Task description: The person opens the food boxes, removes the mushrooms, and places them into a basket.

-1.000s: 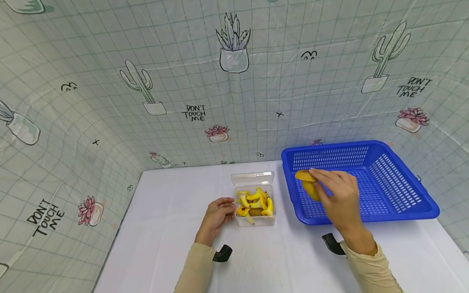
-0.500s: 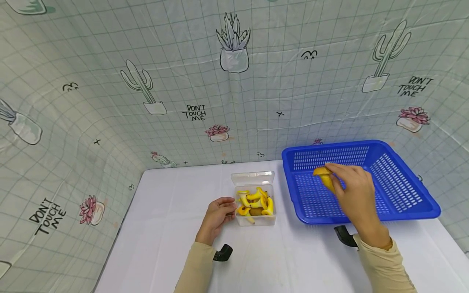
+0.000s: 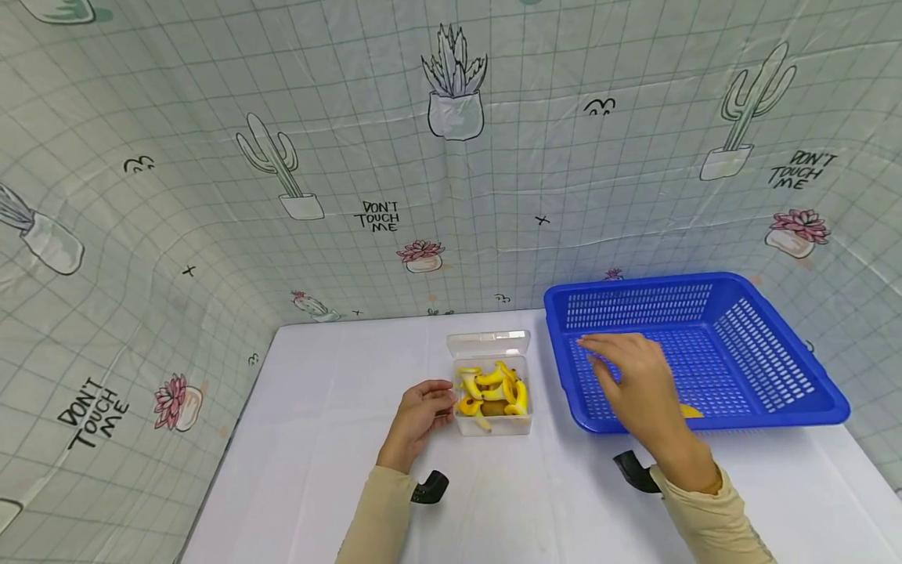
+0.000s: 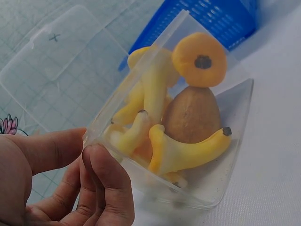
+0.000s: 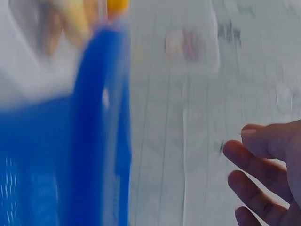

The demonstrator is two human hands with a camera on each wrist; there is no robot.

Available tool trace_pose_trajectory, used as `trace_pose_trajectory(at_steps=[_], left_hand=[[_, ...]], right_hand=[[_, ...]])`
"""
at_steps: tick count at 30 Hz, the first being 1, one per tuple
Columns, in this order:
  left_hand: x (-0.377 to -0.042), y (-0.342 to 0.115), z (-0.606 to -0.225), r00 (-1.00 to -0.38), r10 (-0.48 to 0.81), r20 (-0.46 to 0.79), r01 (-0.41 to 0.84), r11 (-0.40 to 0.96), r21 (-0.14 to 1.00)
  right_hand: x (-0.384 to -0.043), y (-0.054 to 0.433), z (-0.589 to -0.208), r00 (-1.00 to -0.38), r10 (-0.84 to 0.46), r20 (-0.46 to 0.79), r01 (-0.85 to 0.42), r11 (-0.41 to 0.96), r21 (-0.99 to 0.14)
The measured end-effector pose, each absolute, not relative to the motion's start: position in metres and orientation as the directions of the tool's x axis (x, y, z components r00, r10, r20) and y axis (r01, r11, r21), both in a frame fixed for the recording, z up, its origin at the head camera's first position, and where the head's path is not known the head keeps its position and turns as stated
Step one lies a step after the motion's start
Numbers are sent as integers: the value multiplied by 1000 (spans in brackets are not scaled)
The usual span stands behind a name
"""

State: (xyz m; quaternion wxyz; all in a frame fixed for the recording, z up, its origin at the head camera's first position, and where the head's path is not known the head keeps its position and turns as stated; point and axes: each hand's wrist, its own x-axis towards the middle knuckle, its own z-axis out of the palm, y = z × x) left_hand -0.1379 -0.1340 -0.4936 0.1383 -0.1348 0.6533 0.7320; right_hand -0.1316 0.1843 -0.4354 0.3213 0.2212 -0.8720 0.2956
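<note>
My left hand pinches the left wall of a clear plastic box between thumb and index finger. Several yellow mushrooms lie in the box around a smooth brown oval thing. One mushroom's cap, with a dark spot at its centre, faces the left wrist camera. Above the left part of a blue plastic basket is my right hand, holding nothing, its thumb and fingers apart. In the basket near its front wall, a yellow mushroom shows partly from behind that hand.
The box's clear lid stands tipped back behind it. A white cloth covers the table. Behind rises a hanging cloth printed with a grid and cacti. Black curved pieces stick out at both wrists.
The right hand moved right over the basket with a mushroom, let it go there, and has come back left without it. The left hand stays at the box.
</note>
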Motion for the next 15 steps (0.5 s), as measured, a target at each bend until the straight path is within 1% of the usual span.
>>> trace_pose_trajectory(at_steps=[7, 15], left_hand=[[-138, -135, -494, -930, 36, -365, -367, -112, 923], [-138, -136, -494, -929, 38, -369, -371, -117, 921]], right_hand=[[-129, 141, -441, -697, -324, 639, -643, 677, -359], [-137, 108, -452, -685, -434, 585, -691, 642, -332]])
